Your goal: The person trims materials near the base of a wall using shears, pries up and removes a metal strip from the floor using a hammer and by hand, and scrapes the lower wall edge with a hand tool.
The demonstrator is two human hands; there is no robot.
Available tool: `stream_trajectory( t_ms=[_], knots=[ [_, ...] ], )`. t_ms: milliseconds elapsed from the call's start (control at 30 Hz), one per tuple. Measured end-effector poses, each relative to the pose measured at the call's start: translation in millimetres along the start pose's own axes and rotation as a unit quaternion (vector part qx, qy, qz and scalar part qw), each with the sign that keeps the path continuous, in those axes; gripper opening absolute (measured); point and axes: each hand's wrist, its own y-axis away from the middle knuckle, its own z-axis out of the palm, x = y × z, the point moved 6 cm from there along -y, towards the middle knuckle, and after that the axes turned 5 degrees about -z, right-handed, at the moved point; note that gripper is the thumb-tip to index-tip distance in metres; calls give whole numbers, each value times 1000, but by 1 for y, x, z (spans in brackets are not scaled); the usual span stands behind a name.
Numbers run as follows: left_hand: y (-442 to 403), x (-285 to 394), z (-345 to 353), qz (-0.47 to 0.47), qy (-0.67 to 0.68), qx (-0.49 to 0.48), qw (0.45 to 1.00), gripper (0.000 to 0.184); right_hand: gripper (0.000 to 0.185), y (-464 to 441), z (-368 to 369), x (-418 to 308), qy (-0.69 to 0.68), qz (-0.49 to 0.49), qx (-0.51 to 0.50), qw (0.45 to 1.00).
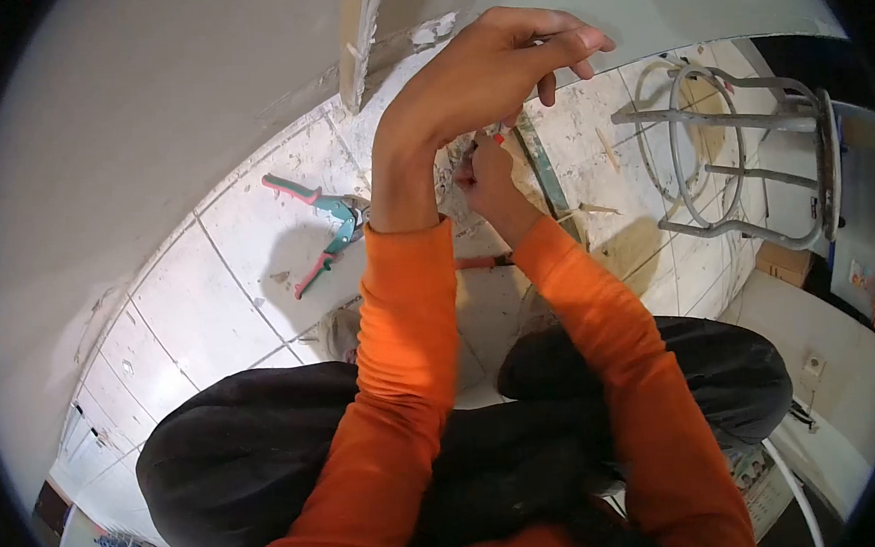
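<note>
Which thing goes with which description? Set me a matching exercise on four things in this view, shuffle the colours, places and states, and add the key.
Column one
1. left hand
2. snips
3. stool
4. trousers

Column two
A. grey tubular frame, toward the picture's right edge
B. black, across the lower part of the picture
C. raised near the top of the picture, bent at the wrist
D. red and green handles spread apart, lying on the floor tiles

Right pairs: 1-C, 2-D, 3-A, 4-B.
</note>
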Motion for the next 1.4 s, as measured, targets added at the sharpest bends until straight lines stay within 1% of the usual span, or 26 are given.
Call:
stream_trajectory(
  t_ms=[67, 167, 267, 367, 467, 533, 567, 600, 633, 667, 700, 733, 800, 867, 933, 1033, 1133, 1233, 1333, 1400],
  knots=[
    [3, 1, 0, 5, -7, -2, 1000, 39, 28, 3, 4, 4, -22, 3, 27, 999],
    [7, 1, -4, 10, -8, 3, 1000, 39, 27, 7, -7, 8, -7, -37, 31, 999],
    [12, -3, -8, 6, -4, 11, 1000, 39, 27, -7, -12, 9, -114, 6, -63, 992],
    [10, -5, -6, 4, 18, 7, 1000, 40, 23, 3, -3, -1, -153, 75, -134, 976],
    [8, 0, 0, 5, 38, -4, 999, 41, 30, 11, -8, -3, -63, 89, -114, 987],
    [6, 4, 5, 0, 47, -16, 999, 42, 32, 31, -19, 7, 97, 89, -184, 974],
    [7, 5, 6, 4, 46, -15, 999, 43, 34, 43, -27, 15, 176, 92, -218, 955],
    [8, 7, 7, 8, 43, -17, 999, 43, 38, 60, -31, 12, 289, 74, -243, 923],
    [9, 8, 6, 11, 37, -18, 999, 44, 42, 80, -31, -1, 397, 55, -267, 876],
    [11, 8, 5, 18, 38, -12, 999, 44, 47, 90, -37, -10, 498, 36, -288, 817],
    [13, 8, 4, 25, 40, -7, 999, 44, 51, 78, -47, -29, 615, -36, -290, 732],
    [14, 8, 3, 32, 44, -2, 999, 44, 57, 59, -59, -57, 716, -108, -284, 628],
    [19, 7, -3, 23, 44, 15, 999, 46, 63, 22, -82, -122, 787, -228, -230, 525],
    [23, 7, -5, 10, 50, 25, 998, 47, 60, 19, -74, -177, 838, -256, -192, 443],
    [26, 7, -6, -8, 56, 29, 998, 47, 54, -1, -79, -207, 894, -282, -111, 331],
    [30, 11, -7, -14, 18, 40, 999, 46, 52, -13, -67, -216, 924, -287, -102, 232],
    [35, 13, -8, -1, 31, 36, 999, 42, 57, -21, -53, -215, 917, -293, -93, 256],
    [38, 5, -11, -2, 28, 43, 999, 43, 59, -24, -45, -210, 918, -276, -108, 263],
    [40, -3, -15, -21, 24, 50, 998, 48, 59, -26, -43, -209, 930, -257, -75, 251],
    [39, -4, -17, -14, 26, 54, 998, 48, 58, -24, -40, -208, 928, -250, -80, 266]
  ],
)
